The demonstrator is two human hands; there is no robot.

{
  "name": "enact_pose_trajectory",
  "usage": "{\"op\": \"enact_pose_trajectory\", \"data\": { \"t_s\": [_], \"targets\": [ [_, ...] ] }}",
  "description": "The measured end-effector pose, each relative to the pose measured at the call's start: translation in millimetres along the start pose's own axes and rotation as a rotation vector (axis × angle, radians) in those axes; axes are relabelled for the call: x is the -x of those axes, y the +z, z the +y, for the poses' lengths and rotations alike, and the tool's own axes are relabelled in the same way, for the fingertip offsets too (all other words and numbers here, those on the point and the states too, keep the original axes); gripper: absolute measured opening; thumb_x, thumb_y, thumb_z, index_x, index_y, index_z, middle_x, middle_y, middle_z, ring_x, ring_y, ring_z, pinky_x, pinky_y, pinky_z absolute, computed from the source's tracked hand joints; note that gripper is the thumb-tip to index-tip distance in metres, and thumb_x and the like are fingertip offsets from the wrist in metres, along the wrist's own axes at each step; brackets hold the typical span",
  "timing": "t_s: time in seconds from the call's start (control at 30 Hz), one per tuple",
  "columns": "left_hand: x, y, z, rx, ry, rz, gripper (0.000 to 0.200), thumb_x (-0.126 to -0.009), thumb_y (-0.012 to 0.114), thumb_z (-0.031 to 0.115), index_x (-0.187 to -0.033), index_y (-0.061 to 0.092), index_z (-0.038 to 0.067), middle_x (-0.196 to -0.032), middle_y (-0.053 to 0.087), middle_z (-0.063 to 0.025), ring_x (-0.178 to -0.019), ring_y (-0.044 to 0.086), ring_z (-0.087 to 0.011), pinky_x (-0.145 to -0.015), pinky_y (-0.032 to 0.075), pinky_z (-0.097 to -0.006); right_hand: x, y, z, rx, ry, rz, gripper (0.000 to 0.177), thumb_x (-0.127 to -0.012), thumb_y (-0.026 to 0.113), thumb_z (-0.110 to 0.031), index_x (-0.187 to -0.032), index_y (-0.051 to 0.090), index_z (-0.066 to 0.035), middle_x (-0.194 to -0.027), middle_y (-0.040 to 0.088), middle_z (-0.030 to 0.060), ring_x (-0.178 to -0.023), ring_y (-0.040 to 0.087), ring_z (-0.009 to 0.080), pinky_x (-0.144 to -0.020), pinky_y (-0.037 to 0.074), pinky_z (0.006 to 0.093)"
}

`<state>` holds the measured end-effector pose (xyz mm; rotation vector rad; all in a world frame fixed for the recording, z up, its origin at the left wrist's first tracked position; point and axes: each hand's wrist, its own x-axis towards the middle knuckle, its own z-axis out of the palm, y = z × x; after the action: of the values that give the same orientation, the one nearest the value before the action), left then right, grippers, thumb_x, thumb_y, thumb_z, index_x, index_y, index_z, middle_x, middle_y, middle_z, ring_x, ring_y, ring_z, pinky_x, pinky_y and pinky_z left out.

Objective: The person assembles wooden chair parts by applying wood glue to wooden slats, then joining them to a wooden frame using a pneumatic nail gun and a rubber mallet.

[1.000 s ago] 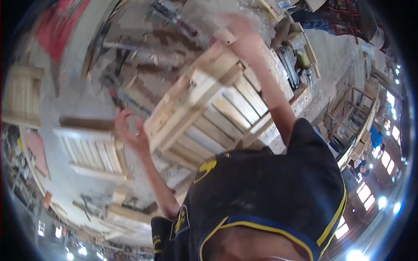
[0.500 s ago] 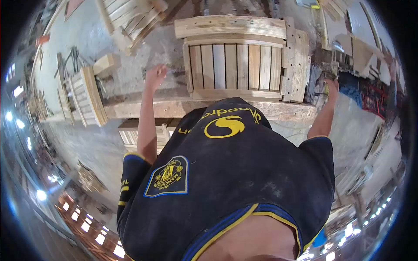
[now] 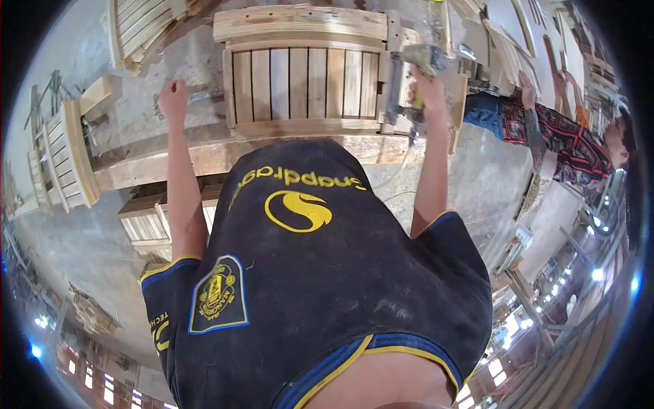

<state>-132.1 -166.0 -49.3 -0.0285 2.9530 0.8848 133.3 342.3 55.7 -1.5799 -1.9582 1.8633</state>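
Observation:
A wooden frame with parallel slats (image 3: 298, 85) lies on the workbench in front of my chest. My right hand (image 3: 430, 99) is closed round the handle of a nail gun (image 3: 424, 58), over the slatted frame's right end. A thin hose hangs from the tool. To the left of the frame, my left hand (image 3: 173, 102) is held closed above the bench; whatever it may hold is hidden by the fingers.
Another slatted wooden piece (image 3: 60, 153) stands at the left, beside a wood block (image 3: 97, 94). More slatted pieces (image 3: 146, 31) are at the upper left. The bench's wooden edge (image 3: 204, 155) runs in front of me. A person in a checked shirt (image 3: 579, 146) is at the right.
My right hand has lifted the nail gun and brought it from beyond the frame's right side to its right end. The view has shifted, and the other person now shows more fully.

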Motion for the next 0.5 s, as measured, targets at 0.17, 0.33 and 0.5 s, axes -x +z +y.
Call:
{"op": "enact_pose_trajectory", "data": {
  "t_s": [0.17, 0.33, 0.5],
  "targets": [
    [4, -6, 9, 0.083, -0.004, 0.017, 0.025, -0.081, 0.059, 0.03, -0.087, 0.069, 0.008, -0.069, 0.063, -0.0101, -0.063, 0.059, -0.023, -0.062, 0.045, -0.0354, -15, 33, -2, -0.025, 0.083, -0.035, 0.025, -0.082, 0.068, -0.027, -0.08, 0.057, -0.005, -0.054, 0.049, 0.0035, -0.041, 0.048, 0.0138, -0.037, 0.038, 0.029],
    [6, -5, 8, 0.166, -0.019, 0.057, 0.021, -0.081, 0.059, 0.026, -0.087, 0.07, 0.009, -0.063, 0.059, -0.0077, -0.058, 0.054, -0.0179, -0.061, 0.043, -0.0322, -19, 44, -5, -0.058, 0.054, -0.095, 0.018, -0.082, 0.066, -0.022, -0.082, 0.059, -0.005, -0.053, 0.049, 0.0036, -0.04, 0.048, 0.0136, -0.037, 0.038, 0.0289],
    [8, -7, 21, 0.212, 0.028, 0.116, 0.019, -0.085, 0.056, 0.018, -0.087, 0.07, 0.006, -0.053, 0.046, 0.0001, -0.049, 0.039, -0.0074, -0.048, 0.031, -0.0265, -20, 51, -4, 0.005, 0.038, -0.088, 0.018, -0.081, 0.066, -0.02, -0.083, 0.059, -0.004, -0.054, 0.05, 0.0035, -0.04, 0.048, 0.0132, -0.036, 0.038, 0.0295]
  ]
}}
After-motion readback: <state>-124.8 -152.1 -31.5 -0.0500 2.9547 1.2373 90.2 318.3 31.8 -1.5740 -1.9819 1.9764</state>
